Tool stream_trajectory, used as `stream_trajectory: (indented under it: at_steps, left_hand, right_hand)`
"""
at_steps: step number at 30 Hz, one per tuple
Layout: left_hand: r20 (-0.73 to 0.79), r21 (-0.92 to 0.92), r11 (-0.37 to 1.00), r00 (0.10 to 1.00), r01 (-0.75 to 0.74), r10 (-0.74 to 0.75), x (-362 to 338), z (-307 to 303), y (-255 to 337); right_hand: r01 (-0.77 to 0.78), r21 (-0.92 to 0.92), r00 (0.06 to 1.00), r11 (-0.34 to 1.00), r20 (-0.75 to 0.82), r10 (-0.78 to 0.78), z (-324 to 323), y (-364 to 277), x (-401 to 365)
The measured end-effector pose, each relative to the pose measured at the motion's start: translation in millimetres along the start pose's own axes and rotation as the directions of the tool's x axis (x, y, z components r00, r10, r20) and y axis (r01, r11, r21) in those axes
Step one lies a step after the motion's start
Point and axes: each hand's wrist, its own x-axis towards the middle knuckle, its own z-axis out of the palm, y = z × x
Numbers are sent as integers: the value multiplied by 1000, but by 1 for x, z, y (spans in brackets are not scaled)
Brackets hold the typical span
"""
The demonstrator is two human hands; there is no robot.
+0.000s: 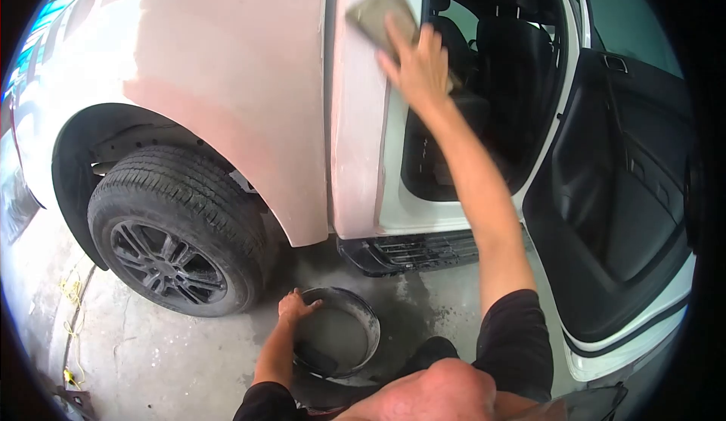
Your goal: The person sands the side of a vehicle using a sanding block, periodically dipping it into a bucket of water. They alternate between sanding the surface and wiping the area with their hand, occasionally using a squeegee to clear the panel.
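My right hand (pixel 422 71) presses a grey-brown piece of sandpaper (pixel 376 14) against the pale, pinkish strip of body panel (pixel 361 133) beside the door opening. Its fingers are spread over the sheet, slightly blurred; whether a block lies beneath cannot be told. Low down, my left hand (pixel 296 305) grips the rim of a round black bucket (pixel 372 323) holding murky grey water. The bucket stands on the floor beside the wheel. A larger body panel (pixel 242 65), patched in pink and white, lies left of the strip across a dark vertical gap.
The rear wheel (pixel 170 232) stands left of the bucket. A black side step (pixel 408 253) juts out under the opening. On the right, the open door (pixel 620 186) swings outward. A yellow cord (pixel 72 323) lies on the concrete floor (pixel 174 353), which has wet patches near the bucket.
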Motion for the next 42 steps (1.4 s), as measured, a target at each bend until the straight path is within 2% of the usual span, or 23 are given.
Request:
stream_trajectory:
  at_steps: [3, 5, 7, 9, 11, 14, 16, 17, 18, 19, 21, 23, 25, 26, 28, 30, 31, 32, 34, 36, 38, 40, 42]
  left_hand:
    - [22, -29, 999, 999, 28, -27, -3, -5, 11]
    - [15, -36, 999, 1000, 25, -25, -3, -12, 13]
    - [20, -31, 1000, 1000, 0, 1, -7, -12, 11]
    - [-6, -18, 1000, 1000, -4, 3, -6, -7, 10]
    - [-8, 0, 1000, 1000, -6, 6, -5, -3, 6]
    - [22, -20, 1000, 1000, -1, 2, -1, -5, 5]
    - [44, -27, 999, 999, 19, -17, 3, -7, 11]
    - [58, -17, 999, 998, 32, -31, 1, -7, 8]
    - [37, -10, 999, 999, 35, -34, 6, -9, 8]
    - [20, -5, 999, 999, 38, -38, 7, -8, 7]
    - [29, -7, 999, 999, 33, -33, -3, 1, 7]
    - [24, -20, 1000, 1000, 19, -18, 1, -3, 6]
    - [10, -13, 1000, 1000, 2, -2, 4, -2, 1]
    - [7, -13, 1000, 1000, -1, 1, 2, 2, 1]
    - [11, -25, 1000, 1000, 1, 0, -1, -4, 1]
    - [24, -37, 999, 1000, 16, -15, 0, -2, 7]
    - [32, -32, 999, 999, 32, -31, -1, -2, 7]
    - [32, -28, 999, 999, 43, -42, 3, -5, 7]
    - [7, -46, 998, 999, 37, -37, 1, -7, 5]
    - [-7, -72, 997, 1000, 13, -13, 0, -6, 11]
    - [-11, -83, 996, 1000, 6, -7, -5, -6, 5]
    - [-20, -68, 998, 1000, -16, 15, -2, -1, 0]
    - [-30, -73, 997, 999, -20, 18, -1, 0, -1]
  right_hand:
    - [-131, 77, 990, 988, -43, 134, 7, 20, 104]
    - [-127, 68, 988, 990, -85, 133, 9, 20, 107]
    - [-138, 71, 989, 988, -48, 142, 1, 6, 81]
    - [-27, -70, 999, 997, -41, 24, 6, -13, 3]
    - [-23, 56, 990, 998, 138, 15, 4, -26, -56]
    - [22, -30, 996, 999, 87, -19, -7, -21, 3]
    - [-39, -26, 998, 999, -58, 37, 10, -5, 78]
    - [-259, 48, 961, 965, 110, 253, -24, -19, 114]
    - [-464, 91, 863, 881, 271, 426, -50, -32, 148]
    - [-343, 105, 934, 933, 146, 327, -38, -26, 147]
    - [-87, 54, 993, 995, -71, 91, 7, -2, 112]
    - [-88, -25, 995, 996, -57, 87, 6, -25, 40]
    - [-43, 50, 996, 998, 76, 39, 9, -39, -33]
    - [-21, 43, 998, 999, 67, 18, 7, -38, -31]
    - [9, 31, 999, 999, 40, -10, 5, -33, -8]
    - [-28, -23, 999, 999, -41, 27, 3, -25, 66]
    - [-49, 61, 995, 997, -85, 54, 11, -11, 105]
    - [-312, 111, 937, 944, 202, 286, -39, -37, 143]
    - [-321, 98, 935, 942, 191, 299, -46, -45, 142]
    - [-110, 25, 992, 994, -57, 111, 9, -26, 91]
    - [-112, -5, 992, 994, 56, 112, 1, -55, 8]
    - [72, 16, 992, 997, 107, -74, 10, -68, -87]
    - [143, -10, 983, 990, 119, -141, 4, -60, -80]
